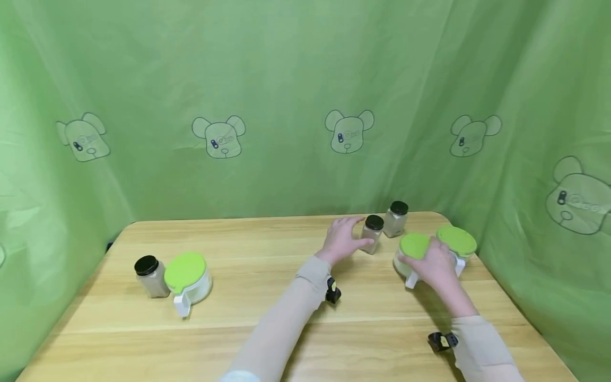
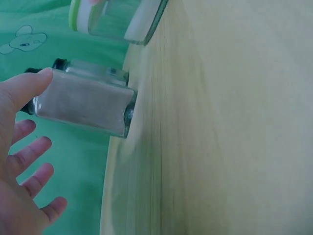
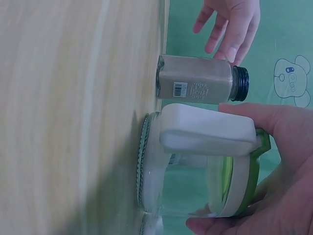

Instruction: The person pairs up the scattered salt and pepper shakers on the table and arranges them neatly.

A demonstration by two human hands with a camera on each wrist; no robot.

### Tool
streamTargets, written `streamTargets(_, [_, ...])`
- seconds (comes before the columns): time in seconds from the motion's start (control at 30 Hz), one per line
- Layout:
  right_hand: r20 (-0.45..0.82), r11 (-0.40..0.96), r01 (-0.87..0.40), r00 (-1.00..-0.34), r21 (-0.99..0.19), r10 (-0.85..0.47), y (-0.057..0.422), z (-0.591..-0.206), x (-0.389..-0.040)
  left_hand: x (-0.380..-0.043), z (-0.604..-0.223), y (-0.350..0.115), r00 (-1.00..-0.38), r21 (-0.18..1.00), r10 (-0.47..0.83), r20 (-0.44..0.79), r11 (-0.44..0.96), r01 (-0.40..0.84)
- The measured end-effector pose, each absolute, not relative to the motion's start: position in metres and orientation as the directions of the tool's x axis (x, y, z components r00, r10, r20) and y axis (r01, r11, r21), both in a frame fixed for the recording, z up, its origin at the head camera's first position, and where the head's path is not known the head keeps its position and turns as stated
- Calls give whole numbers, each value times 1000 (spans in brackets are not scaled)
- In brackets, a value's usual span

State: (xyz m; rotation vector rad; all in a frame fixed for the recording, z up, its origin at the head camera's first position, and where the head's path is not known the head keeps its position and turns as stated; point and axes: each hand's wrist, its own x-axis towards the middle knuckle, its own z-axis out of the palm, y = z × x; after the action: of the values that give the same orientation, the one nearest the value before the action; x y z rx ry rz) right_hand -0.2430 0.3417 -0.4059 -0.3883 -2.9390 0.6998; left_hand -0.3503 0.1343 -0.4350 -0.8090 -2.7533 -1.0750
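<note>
My left hand [image 1: 341,241] reaches to the nearer of two clear square spice jars with black lids [image 1: 373,235], at the back right of the table. Its thumb overlaps that jar near the lid in the left wrist view, the other fingers spread apart. My right hand [image 1: 436,265] grips a round glass seasoning pot [image 3: 188,186] from above, thumb and fingers on either side by its green lid [image 1: 413,245]. The pot's white handle [image 3: 208,129] points toward me. Beyond the right hand stands a second green-lidded pot [image 1: 456,240], partly hidden by it.
The other black-lidded jar [image 1: 395,219] stands behind the nearer one. At the table's left, another black-lidded jar [image 1: 152,278] stands beside a green-lidded pot [image 1: 186,272]. A green curtain [image 1: 286,175] surrounds the wooden table [image 1: 267,254] at the back and sides.
</note>
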Motion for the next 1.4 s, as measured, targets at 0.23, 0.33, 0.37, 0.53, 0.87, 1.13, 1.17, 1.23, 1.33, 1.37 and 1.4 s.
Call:
streamTargets(0.23, [69,869,198,-964,-453,256,339,-409,-244,-357,-439,136,-864,633,463,196,613,472])
streamTargets(0.33, [90,868,190,-962,-460,258,338,-410,-244,-360,-440,137,-863,643,468,190,606,469])
streamTargets(0.37, [96,867,187,-961,-462,259,338,-410,-245,-361,-441,137,-863,644,469,190,604,470])
streamTargets(0.53, [129,867,171,-957,-467,258,339,-414,-247,-366,-446,141,-861,646,469,198,598,475])
streamTargets(0.87, [146,857,165,-953,-488,266,338,-415,-250,-372,-447,147,-856,671,480,192,572,471])
streamTargets(1.13, [130,852,174,-954,-493,270,337,-412,-250,-374,-451,151,-855,695,483,188,550,463])
streamTargets(1.17, [129,852,174,-954,-494,270,336,-411,-250,-375,-452,152,-857,698,481,186,549,460])
streamTargets(1.23, [126,852,175,-955,-493,269,336,-410,-250,-375,-452,152,-859,705,476,187,544,455])
streamTargets(1.33, [123,853,175,-956,-491,266,336,-410,-250,-375,-452,152,-863,718,469,187,534,446])
streamTargets(1.37, [120,853,176,-956,-491,267,336,-410,-249,-375,-452,152,-865,725,466,184,529,440])
streamTargets(1.4, [117,853,179,-956,-491,268,336,-410,-249,-375,-452,153,-867,731,463,182,526,434])
